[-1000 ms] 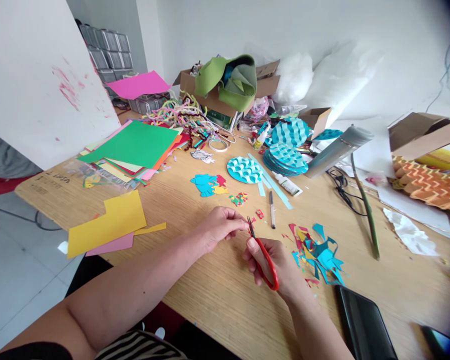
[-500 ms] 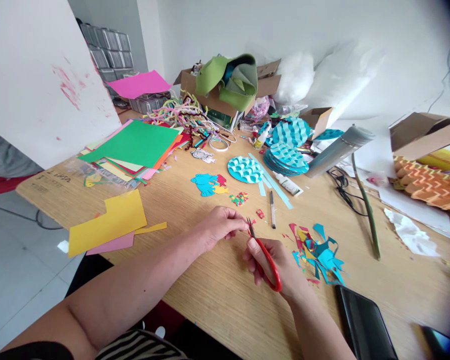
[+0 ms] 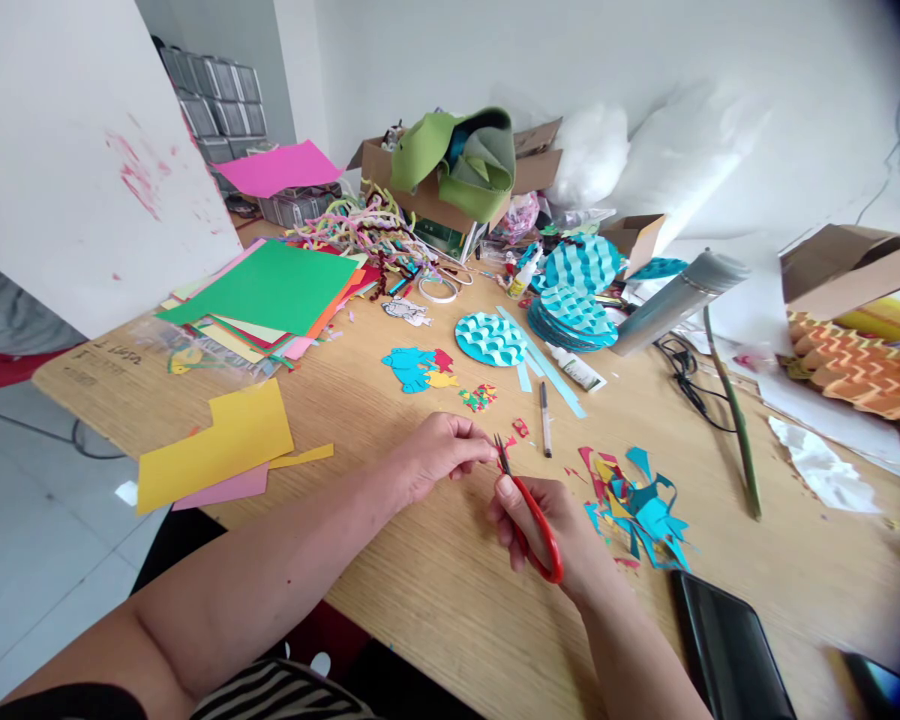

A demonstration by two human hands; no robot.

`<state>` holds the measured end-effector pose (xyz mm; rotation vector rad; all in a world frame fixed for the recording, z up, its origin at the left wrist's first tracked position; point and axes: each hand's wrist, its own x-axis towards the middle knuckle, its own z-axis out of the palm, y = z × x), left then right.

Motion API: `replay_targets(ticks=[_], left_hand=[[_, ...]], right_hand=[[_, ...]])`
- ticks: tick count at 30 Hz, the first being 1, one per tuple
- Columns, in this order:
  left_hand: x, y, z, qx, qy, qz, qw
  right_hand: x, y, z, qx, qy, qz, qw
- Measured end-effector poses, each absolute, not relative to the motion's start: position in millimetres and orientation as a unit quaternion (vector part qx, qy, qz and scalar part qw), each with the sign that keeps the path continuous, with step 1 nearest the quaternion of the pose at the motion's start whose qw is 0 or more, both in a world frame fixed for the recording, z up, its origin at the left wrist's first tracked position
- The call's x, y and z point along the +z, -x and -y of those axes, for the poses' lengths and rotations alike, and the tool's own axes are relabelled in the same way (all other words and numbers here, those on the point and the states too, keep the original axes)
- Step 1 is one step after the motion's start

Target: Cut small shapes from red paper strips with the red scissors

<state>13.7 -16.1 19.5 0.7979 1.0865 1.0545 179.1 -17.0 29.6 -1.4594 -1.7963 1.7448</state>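
Observation:
My right hand (image 3: 536, 525) is closed round a pair of red-handled scissors (image 3: 544, 545), their dark, narrow blades pointing up and away from me. Just left of the blades, my left hand (image 3: 450, 455) pinches thumb against forefinger. A tiny bit of red paper shows at those fingertips, mostly hidden by them. Beyond the hands lie blue fish cut-outs (image 3: 409, 368), a yellow cut-out (image 3: 442, 380) and a red one (image 3: 443, 360). Nearer is a small heap of tiny coloured paper pieces (image 3: 478, 397). A red scrap (image 3: 520, 428) rests beside a pen (image 3: 545, 420).
Paper offcuts (image 3: 637, 505) are heaped right of my right hand, with a black phone (image 3: 727, 640) nearer me. Yellow paper (image 3: 217, 450) and a stack of coloured sheets (image 3: 270, 285) lie left. Patterned blue discs (image 3: 574, 315), a glue bottle (image 3: 576, 368) and a cardboard box (image 3: 390, 175) stand farther back.
The scissor blades have opened very slightly at the tips. Both hands otherwise keep their places.

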Motion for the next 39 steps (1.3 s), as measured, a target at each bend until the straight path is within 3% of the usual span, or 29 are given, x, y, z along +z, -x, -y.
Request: replay_targets(ticks=[39], left_hand=[[20.9,-13.0,15.5,0.45,-0.371,-0.487,0.65]], right_hand=[[32.0,-179.6,16.3,0.602,0.498,0.614,0.113]])
